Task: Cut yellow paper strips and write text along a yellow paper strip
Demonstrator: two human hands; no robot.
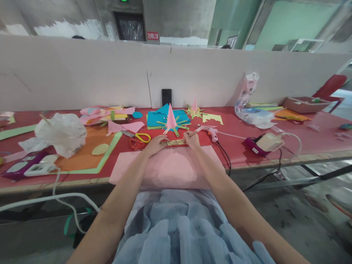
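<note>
Nearest: pink sheet [165,170] at the edge of the red table [233,152]. Just past its far edge, patterned strip [175,142], lying crosswise between the hands.

Left hand [156,146] at the strip's left end; cannot tell whether its grip is pinched or only pressing. Right hand [191,139] has its grip closed round a slim pen [197,131], near the strip's right end. Step in hand looks like marking or writing on the strip; tip contact unclear.

A further stroke would call for the strip pinned flat by the left, light pen pressure from the right.

Beyond: yellow-handled scissors [143,137] to the left, pink glue gun [212,134] to the right. Then pink cone [171,118] ringed with patterned strips, by blue sheets [153,121]. Farther, a similar smaller cone [194,106].
</note>
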